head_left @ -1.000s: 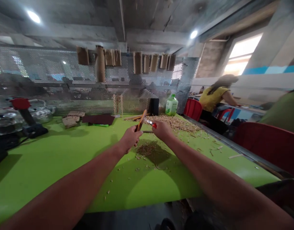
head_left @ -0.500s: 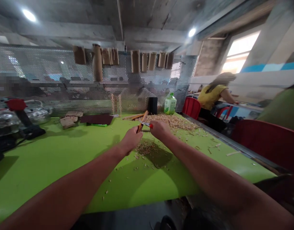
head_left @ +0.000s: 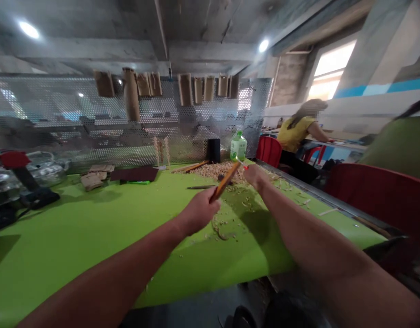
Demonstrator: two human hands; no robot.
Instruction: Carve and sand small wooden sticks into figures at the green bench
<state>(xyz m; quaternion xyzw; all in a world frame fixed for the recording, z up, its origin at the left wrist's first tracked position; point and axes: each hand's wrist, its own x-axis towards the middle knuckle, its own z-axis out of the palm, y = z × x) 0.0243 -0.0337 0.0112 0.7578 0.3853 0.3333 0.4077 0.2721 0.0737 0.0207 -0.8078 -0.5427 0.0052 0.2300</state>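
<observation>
My left hand point(head_left: 199, 212) grips a slim orange-brown wooden stick point(head_left: 225, 182), which slants up and to the right above the green table point(head_left: 93, 228). My right hand point(head_left: 256, 176) holds a small craft knife point(head_left: 241, 162) with a red part, its thin blade pointing up and to the left. The hands are apart, and the knife does not touch the stick. A heap of pale wood shavings point(head_left: 213, 172) lies beyond both hands. A thin dark-tipped tool point(head_left: 201, 187) rests on the table near the heap.
Loose shavings are scattered over the table near my arms. At the far edge stand a plastic bottle point(head_left: 238, 147) and a black block point(head_left: 214, 150). Paper sleeves hang on a perforated metal screen point(head_left: 59, 114). A person in a yellow shirt point(head_left: 293, 134) sits at the right, beyond a metal table edge point(head_left: 319, 198).
My hands have separated: the knife has left the stick and moved up and right, while the stick tilted further right. A thin tool now shows on the table, and the view has shifted slightly.
</observation>
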